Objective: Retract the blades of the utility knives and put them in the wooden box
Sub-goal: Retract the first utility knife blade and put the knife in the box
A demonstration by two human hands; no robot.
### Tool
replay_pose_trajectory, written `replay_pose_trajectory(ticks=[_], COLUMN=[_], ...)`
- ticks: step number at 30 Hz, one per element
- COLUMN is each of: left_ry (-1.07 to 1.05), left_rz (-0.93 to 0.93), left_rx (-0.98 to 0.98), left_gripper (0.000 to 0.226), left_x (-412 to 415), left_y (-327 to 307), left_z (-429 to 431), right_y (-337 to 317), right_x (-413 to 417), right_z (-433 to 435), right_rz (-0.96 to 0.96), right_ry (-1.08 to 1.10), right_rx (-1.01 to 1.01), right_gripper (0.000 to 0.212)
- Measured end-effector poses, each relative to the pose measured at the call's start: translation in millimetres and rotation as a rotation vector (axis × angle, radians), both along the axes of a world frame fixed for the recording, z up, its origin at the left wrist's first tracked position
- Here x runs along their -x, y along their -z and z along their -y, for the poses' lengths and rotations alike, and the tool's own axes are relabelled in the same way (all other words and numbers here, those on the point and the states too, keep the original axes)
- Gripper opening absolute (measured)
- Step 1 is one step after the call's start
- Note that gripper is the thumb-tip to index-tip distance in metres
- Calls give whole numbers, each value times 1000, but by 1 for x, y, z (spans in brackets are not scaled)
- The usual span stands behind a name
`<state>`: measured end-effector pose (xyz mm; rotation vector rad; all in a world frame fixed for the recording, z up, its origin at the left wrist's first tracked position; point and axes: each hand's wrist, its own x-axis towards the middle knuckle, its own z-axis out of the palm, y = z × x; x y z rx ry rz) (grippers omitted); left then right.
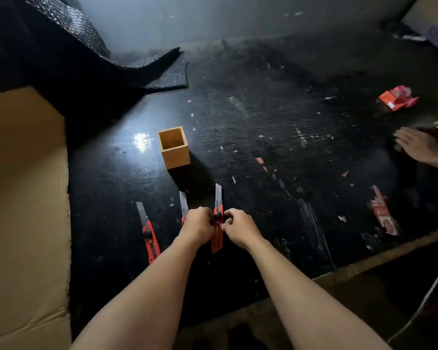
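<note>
We held the right-hand utility knife [217, 231] between both hands over the black bench [276, 147], its blade out and pointing away from us. Our left hand [197, 226] had its grip closed around the red handle by the black knob, and our right hand [240, 227] pinched the handle's other side. The middle knife [183, 207] lay partly behind our left hand, the left knife [148, 232] just beyond it, both blades extended. The wooden box [174, 147] stood open farther off, apart from them.
</note>
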<state>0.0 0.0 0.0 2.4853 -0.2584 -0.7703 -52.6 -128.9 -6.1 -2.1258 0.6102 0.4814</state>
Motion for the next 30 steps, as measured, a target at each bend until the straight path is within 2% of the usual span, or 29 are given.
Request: replay_pose_trajectory(ticks=[4, 11, 18, 30], left_ry=[-121, -284, -366, -407], left_rz=[-19, -196, -226, -63], left_rx=[46, 230, 469, 917], left_gripper=[15, 45, 45, 44], left_x=[4, 4, -4, -40], left_y=[5, 11, -15, -158], left_z=[5, 3, -6, -63], right_y=[7, 9, -29, -167], right_x=[-1, 0, -4, -49], right_z=[-2, 2, 11, -31], right_rz=[6, 32, 147, 545], right_ry=[86, 199, 269, 81], right_rx=[-43, -181, -403, -459], right_gripper=[37, 42, 39, 39])
